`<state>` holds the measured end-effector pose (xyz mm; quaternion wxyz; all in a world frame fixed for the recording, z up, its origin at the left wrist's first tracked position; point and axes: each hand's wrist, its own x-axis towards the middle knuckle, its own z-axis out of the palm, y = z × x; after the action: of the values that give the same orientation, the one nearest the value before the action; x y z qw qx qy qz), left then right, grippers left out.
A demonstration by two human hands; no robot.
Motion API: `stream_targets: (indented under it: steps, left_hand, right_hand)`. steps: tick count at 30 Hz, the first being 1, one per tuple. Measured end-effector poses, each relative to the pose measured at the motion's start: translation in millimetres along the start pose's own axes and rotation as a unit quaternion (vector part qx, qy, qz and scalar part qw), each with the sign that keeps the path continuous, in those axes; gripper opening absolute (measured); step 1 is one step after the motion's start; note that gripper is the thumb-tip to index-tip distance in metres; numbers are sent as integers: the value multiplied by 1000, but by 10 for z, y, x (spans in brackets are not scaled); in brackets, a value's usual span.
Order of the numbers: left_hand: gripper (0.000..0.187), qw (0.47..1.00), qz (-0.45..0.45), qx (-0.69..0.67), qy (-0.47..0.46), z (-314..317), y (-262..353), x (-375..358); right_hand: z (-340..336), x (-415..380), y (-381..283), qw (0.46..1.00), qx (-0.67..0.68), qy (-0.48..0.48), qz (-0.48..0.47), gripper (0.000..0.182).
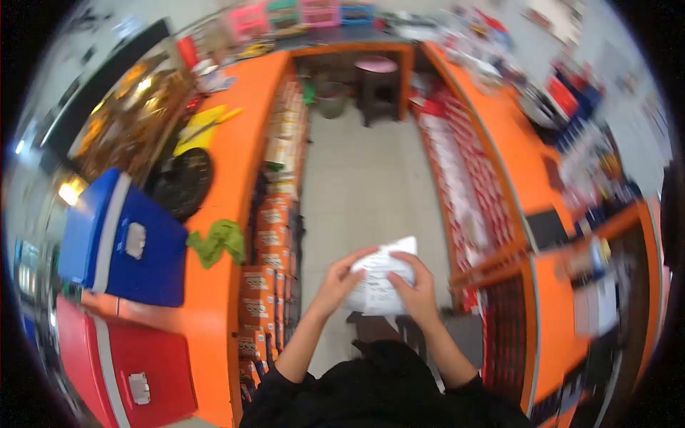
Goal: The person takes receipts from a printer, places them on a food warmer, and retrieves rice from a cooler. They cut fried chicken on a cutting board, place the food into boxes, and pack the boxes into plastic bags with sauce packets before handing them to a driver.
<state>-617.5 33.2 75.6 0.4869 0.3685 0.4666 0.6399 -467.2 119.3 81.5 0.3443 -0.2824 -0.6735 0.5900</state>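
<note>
Both my hands hold one white printed slip of paper (382,274) in front of my chest, above the tiled floor. My left hand (339,279) grips its left edge with fingers curled over the top. On the other side my right hand (417,285) pinches the right edge, thumb on the front. The paper is creased and tilted slightly. I wear black sleeves.
An orange counter (228,164) runs along the left with a blue cooler (121,239), a red cooler (121,360), a green cloth (217,241) and a black round pan (182,182). Another orange counter (514,143) stands right. A stool (377,78) sits at the aisle's far end.
</note>
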Motion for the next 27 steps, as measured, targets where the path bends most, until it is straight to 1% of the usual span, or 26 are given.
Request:
stream_targets:
  steps: [1,2,3,4,5,7,8,9,11,13,15,17,19,21,22,23,24,25,27]
  left_hand:
    - [45,994,9,102,28,-202,99,146]
    - [46,994,35,101,29,-423,229,314]
    - [47,993,60,98,27,-653,340,491]
    - [48,991,57,104,56,-907,478,665]
    - [48,987,80,112,84,-1164,650,855]
    - [46,979,90,96,157,-1677,1053,1197]
    - [45,971,80,104,201,-1993,1223,1344]
    - [43,943,121,122,285,-2181,1515,1493]
    - [41,878,174,181,408,-2587,2064,1594]
    - [43,777,273,297,483,-3190,2435,1591]
    - [48,680,251,367,583,-3621,2990,1506]
    - [51,557,276,466,629,-4053,3537,1439]
    - [52,474,326,499,648,-4581,4033,1379]
    - [53,517,353,403,668,-5061,4458,1305]
    - [53,508,360,404,670,-5326,4676,1264]
    - [53,486,348,438,672,-5619,4873,1214]
    - [53,463,334,470,673,-5871,5047,1176]
    - [53,452,340,472,676,-6074,5218,1158]
    - [55,423,316,528,666,-6445,5485,1118]
  right_hand:
    - [123,304,96,1000,-3,-16,-7,26]
    - [269,622,184,999,17,-40,-1,29]
    - [428,961,259,996,23,-80,-18,29]
    - [573,1325,297,993,38,-110,-7,29]
    - [729,1746,277,989,50,-136,4,30]
    - [1079,2624,98,980,37,-194,-26,31]
    - [1270,3062,10,978,28,-197,-61,32]
    - [1478,3449,-89,975,19,-199,-92,32]
    - [1980,4189,-454,958,36,-259,-114,34]
    - [2599,4843,-718,926,52,-313,-203,34]
    - [3354,5364,-1035,887,75,-354,-287,36]
    - [4200,5751,-1373,861,137,-393,-294,38]
    - [5032,6047,-1720,818,159,-357,-422,42]
    - [5773,6216,-2111,783,206,-379,-448,46]
    - [6131,6291,-2334,763,228,-389,-463,48]
    - [6488,6349,-2544,743,251,-399,-475,50]
    - [6851,6403,-2740,728,252,-405,-491,51]
    - [7221,6462,-2912,713,256,-410,-508,53]
    - [7842,6526,-3139,704,251,-412,-521,56]
